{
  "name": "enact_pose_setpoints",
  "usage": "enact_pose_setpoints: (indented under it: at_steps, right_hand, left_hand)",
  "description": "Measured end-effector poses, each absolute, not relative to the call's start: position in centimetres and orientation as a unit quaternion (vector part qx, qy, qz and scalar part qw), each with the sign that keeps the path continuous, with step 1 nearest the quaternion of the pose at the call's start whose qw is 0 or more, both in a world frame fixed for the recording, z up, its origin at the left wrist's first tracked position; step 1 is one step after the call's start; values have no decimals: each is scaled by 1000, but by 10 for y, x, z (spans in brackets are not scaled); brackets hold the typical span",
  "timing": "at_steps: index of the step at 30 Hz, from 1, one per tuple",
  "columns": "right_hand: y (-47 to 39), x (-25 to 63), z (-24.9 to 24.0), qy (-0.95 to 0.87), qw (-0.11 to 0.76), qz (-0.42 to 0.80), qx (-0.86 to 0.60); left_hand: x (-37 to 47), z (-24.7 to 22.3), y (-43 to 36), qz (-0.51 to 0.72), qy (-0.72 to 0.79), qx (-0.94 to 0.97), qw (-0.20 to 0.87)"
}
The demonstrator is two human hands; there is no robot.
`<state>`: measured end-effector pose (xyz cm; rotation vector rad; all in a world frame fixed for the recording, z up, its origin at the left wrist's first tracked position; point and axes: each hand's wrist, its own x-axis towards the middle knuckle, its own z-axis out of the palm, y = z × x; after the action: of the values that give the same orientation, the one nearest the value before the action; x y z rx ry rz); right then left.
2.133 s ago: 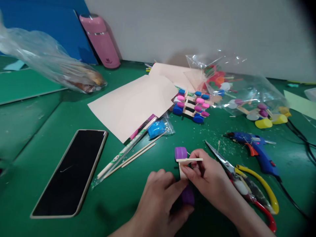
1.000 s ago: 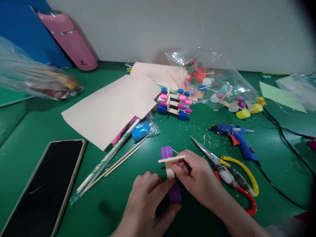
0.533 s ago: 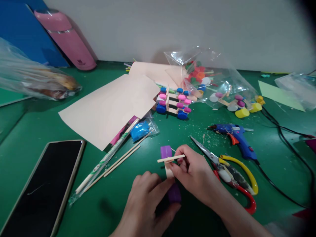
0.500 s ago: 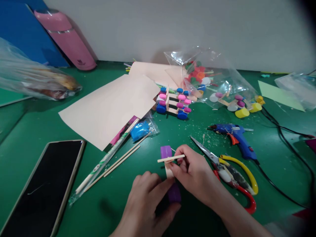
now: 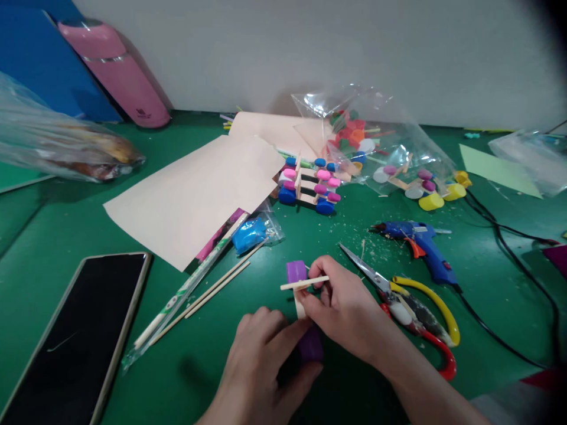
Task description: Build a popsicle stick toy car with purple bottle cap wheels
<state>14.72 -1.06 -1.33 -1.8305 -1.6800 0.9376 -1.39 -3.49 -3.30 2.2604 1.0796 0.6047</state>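
Green worktop (image 5: 66, 236), scraps all round. My left hand (image 5: 261, 360) grips the near purple cap (image 5: 311, 348); my right hand (image 5: 345, 307) pinches the craft stick (image 5: 305, 283) crosswise by the far purple cap (image 5: 296, 271). I'd press squarely, keeping it level.

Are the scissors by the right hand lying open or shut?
Open. The scissors lie flat on the green table, the red and yellow handle loops spread apart; how far the blades part near the tip cannot be told.

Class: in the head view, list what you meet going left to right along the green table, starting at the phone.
phone → blue packet → purple cap → scissors → glue gun
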Motion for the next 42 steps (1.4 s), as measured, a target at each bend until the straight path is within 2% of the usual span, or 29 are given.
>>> enact_pose_setpoints:
  at_steps: [7, 12, 16, 25, 32, 42]
  right_hand:
    - [-10, 143, -9, -595, 217, 355, -688]
    - [-20, 155, -6, -569, 277, 377, -676]
    - [-34, 168, -3, -660, 306, 345, -593]
    - [-36, 163, -5, -760, 195, 325, -527]
    - [-32, 163, -10, -778, 163, 291, -532]
    - [-34, 165, -11, -782, 165, 284, -529]
  left_hand:
    - [-11, -28, -30, 227, 385, 854, 266]
    - [-12, -29, -32, 242, 382, 856, 249]
    - [-13, -31, -34, 221, 393, 856, 251]
    - [-12, -30, -32, 222, 391, 857, 254]
    - [-12, -32, -30, 224, 389, 857, 252]
    - [-15, -35, -31, 217, 383, 862, 250]
